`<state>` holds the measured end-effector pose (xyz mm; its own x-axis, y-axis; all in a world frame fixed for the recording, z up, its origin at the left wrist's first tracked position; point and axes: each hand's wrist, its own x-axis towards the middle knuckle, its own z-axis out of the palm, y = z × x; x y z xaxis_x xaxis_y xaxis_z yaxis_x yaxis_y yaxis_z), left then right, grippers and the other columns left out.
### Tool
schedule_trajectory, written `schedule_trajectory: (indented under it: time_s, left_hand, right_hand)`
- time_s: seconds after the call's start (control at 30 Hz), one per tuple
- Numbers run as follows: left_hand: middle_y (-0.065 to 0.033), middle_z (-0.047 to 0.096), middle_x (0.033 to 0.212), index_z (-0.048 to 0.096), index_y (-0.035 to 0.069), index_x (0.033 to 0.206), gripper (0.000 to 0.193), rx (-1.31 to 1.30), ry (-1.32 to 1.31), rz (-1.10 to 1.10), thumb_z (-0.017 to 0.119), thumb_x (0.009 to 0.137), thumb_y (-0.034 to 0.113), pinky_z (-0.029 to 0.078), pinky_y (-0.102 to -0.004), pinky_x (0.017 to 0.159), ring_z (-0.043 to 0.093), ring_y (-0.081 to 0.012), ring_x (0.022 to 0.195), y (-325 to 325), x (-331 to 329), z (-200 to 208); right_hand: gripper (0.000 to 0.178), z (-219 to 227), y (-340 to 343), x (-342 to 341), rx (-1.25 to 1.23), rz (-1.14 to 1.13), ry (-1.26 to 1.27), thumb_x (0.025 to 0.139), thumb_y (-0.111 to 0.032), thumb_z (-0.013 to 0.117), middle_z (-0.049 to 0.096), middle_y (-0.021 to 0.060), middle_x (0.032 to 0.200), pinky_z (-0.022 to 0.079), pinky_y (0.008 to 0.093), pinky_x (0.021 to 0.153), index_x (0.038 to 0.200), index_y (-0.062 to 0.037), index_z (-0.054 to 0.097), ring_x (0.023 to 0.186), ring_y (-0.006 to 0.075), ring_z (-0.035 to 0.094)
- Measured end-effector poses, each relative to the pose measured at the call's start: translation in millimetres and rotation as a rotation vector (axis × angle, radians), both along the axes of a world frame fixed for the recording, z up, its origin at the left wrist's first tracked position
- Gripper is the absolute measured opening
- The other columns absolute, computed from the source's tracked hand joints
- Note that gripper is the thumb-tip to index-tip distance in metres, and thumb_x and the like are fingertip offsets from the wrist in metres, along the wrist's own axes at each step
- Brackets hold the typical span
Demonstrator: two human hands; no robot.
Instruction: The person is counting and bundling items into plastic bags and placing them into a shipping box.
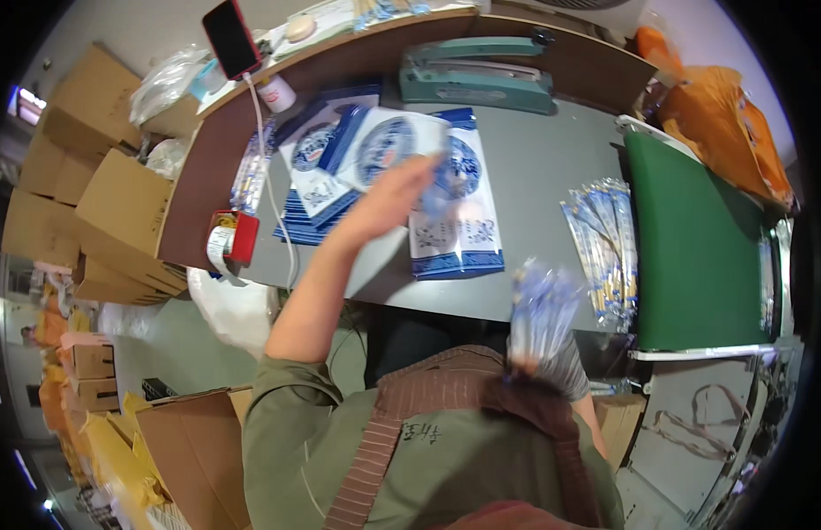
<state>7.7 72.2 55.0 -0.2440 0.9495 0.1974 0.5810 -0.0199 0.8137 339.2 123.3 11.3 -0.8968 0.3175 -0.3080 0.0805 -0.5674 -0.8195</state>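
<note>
My left hand reaches across the grey table, its fingertips smeared by motion. They close on the edge of a blue-and-white printed bag, which is blurred too and tilted above other bags. Under it, a stack of such bags lies fanned out. One more flat bag lies just right of my hand. At the table's front edge, my right hand grips a bundle of slim sticks in blue-and-clear wrappers. Most of that hand is hidden behind the bundle.
Similar wrapped sticks lie at the table's right, beside a green board. A teal bag sealer stands at the back. At left are a red box, a white cable and a phone. Cardboard boxes crowd the far left.
</note>
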Motion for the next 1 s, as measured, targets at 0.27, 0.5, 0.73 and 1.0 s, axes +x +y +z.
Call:
schedule_trajectory:
  time_s: [0.27,0.5,0.73,1.0]
  left_hand:
    - [-0.0172,0.057,0.091,0.056,0.0,0.116,0.03,0.025,0.28,-0.172,0.055,0.086,0.004,0.045,-0.0426,0.079,0.055,-0.0367,0.089,62,128,-70]
    - [-0.0104,0.058,0.081,0.068,0.004,0.087,0.013,0.06,0.203,-0.207,0.064,0.084,0.016,0.047,-0.038,0.07,0.058,-0.0293,0.079,75,120,-93]
    - [-0.0085,0.06,0.078,0.071,0.008,0.096,0.02,-0.015,0.057,-0.455,0.067,0.082,0.022,0.046,-0.0345,0.069,0.058,-0.0259,0.078,78,105,-82]
    - [-0.0062,0.058,0.091,0.066,0.011,0.107,0.034,0.012,0.385,-0.278,0.071,0.079,0.028,0.048,-0.0347,0.069,0.06,-0.0258,0.081,39,97,-70]
  right_hand:
    - [0.04,8,25,41,0.581,-0.586,-0.246,0.072,-0.013,0.074,0.066,0.0071,0.092,0.05,0.0305,0.074,0.108,-0.0012,0.06,0.08,0.0144,0.061]
    - [0.04,19,30,30,0.516,-0.574,-0.202,0.074,-0.011,0.073,0.063,0.0028,0.093,0.049,0.0259,0.071,0.111,-0.0031,0.06,0.08,0.0108,0.059]
    - [0.046,9,30,36,0.379,-0.584,-0.199,0.072,-0.014,0.075,0.062,0.004,0.093,0.049,0.0259,0.069,0.113,-0.0029,0.057,0.079,0.0113,0.058]
    - [0.046,0,15,49,0.312,-0.601,-0.18,0.071,-0.014,0.076,0.062,0.0037,0.092,0.049,0.0259,0.068,0.112,-0.003,0.058,0.076,0.0117,0.058]
